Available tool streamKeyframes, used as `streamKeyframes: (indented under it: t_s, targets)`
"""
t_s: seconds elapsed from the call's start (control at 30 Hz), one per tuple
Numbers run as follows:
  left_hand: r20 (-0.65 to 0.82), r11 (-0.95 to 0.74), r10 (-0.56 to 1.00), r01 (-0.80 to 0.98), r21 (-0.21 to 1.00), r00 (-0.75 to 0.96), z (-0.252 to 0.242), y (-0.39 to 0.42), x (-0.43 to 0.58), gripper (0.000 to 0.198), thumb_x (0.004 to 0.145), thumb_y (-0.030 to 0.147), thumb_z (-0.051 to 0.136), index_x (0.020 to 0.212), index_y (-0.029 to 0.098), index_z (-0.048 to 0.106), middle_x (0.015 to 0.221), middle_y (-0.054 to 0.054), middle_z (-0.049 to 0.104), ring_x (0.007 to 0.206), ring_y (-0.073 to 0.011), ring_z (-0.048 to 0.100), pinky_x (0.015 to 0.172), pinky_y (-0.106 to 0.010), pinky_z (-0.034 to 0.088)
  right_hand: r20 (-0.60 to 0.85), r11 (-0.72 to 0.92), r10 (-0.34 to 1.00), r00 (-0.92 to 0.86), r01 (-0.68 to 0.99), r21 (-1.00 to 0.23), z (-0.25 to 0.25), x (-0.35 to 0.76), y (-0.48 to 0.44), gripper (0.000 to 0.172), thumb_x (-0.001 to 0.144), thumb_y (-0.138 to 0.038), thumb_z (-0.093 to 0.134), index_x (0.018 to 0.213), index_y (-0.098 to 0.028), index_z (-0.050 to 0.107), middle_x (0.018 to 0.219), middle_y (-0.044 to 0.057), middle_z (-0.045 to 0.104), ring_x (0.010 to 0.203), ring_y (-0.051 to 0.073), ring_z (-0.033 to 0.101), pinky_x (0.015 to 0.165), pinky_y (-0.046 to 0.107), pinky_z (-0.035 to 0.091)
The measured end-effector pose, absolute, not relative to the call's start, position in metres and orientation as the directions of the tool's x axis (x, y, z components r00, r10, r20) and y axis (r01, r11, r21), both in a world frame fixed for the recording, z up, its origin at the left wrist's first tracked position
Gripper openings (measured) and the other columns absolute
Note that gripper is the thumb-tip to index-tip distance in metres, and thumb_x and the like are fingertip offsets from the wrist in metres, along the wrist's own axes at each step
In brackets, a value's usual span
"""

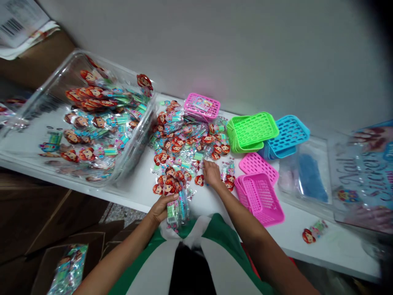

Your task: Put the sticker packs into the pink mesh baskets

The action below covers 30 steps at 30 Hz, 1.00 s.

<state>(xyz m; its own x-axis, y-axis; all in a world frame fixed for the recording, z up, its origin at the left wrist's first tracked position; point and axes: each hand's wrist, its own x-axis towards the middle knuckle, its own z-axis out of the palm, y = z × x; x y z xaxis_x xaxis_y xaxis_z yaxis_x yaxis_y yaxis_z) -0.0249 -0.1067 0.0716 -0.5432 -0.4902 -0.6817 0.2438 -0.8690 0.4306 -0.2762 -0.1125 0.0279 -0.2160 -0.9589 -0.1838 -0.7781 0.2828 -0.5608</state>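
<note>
My left hand (162, 207) is closed round a bundle of clear packets (172, 209), held low at the table's front edge. Each packet shows a red-haired doll-head figure and green and blue pieces. Over a loose spread of the same packets (186, 141) on the white table, my right hand (211, 173) reaches down with its fingers bent together. Whatever lies between its fingertips is too small and blurred to make out. A single packet (199, 180) lies just left of that hand, and a few more (229, 180) lie to its right.
At left stands a large clear bin (123, 176) of similar packets. Pink baskets (260, 198), green baskets (254, 129) and blue baskets (287, 133) are stacked at right. A pink basket (202, 105) sits behind the pile. Further right are a clear container (313, 172) and a stray packet (315, 231).
</note>
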Motion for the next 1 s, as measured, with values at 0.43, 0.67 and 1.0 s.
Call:
streamKeyframes:
  t_s: [0.43, 0.67, 1.0]
  targets:
    - [-0.695, -0.927, -0.370, 0.190, 0.324, -0.616, 0.061, -0.106, -0.031, 0.028, 0.064, 0.014, 0.076, 0.090, 0.008, 0.068, 0.077, -0.010, 0.074, 0.069, -0.0230, 0.071, 0.077, -0.036, 0.056, -0.288, 0.349, -0.933, -0.214, -0.359, -0.865, 0.031, -0.222, -0.043, 0.029, 0.091, -0.045, 0.042, 0.087, -0.019, 0.054, 0.077, 0.002, 0.060, 0.069, 0.017, 0.054, 0.063, 0.025, 0.042]
    - [-0.680, -0.912, -0.409, 0.236, 0.337, -0.609, 0.059, -0.106, -0.022, 0.027, 0.070, 0.017, 0.072, 0.095, 0.007, 0.068, 0.080, -0.012, 0.074, 0.073, -0.0241, 0.071, 0.078, -0.036, 0.056, -0.298, 0.349, -0.937, -0.183, -0.550, -0.759, 0.037, -0.238, -0.082, 0.038, 0.097, -0.039, 0.033, 0.084, -0.018, 0.061, 0.082, 0.005, 0.063, 0.078, 0.019, 0.057, 0.075, 0.029, 0.043]
    - [-0.663, -0.866, -0.501, 0.311, 0.392, -0.557, 0.064, -0.107, -0.015, 0.045, 0.064, 0.012, 0.076, 0.107, 0.008, 0.062, 0.081, -0.010, 0.074, 0.071, -0.0231, 0.071, 0.074, -0.037, 0.057, -0.183, 0.193, -0.970, -0.157, -0.961, -0.199, 0.016, -0.295, -0.161, 0.030, 0.089, -0.009, 0.038, 0.107, -0.012, 0.062, 0.108, 0.015, 0.061, 0.103, 0.025, 0.052, 0.096, 0.036, 0.031]
